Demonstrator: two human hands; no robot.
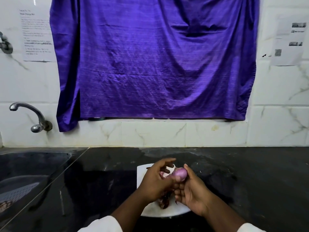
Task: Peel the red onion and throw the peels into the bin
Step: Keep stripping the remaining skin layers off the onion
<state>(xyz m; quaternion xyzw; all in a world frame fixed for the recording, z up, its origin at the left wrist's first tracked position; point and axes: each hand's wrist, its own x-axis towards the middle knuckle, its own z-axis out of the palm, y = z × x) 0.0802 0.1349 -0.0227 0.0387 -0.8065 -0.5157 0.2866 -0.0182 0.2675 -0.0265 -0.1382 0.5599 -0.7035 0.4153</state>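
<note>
Sitting just right of the left hand (155,181), whose thumb touches it and whose loosely spread fingers may pinch peel (I cannot tell), the small glossy purple-red onion (179,174) lies tilted up-right in the right hand's (192,193) curled fingertips, low in the frame's centre.

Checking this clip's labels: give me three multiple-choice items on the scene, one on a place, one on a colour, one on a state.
1. Where does the white board lie? A on a shelf; B on the black counter; C on the floor.
2. What colour is the hanging cloth? A purple; B green; C yellow.
3. How is the red onion? A lying untouched; B sliced in rings; C held in the right hand.
Key: 1 B, counter shows round the board; 2 A, purple folds cover the wall; 3 C, the right hand's grip holds it above the board.
</note>
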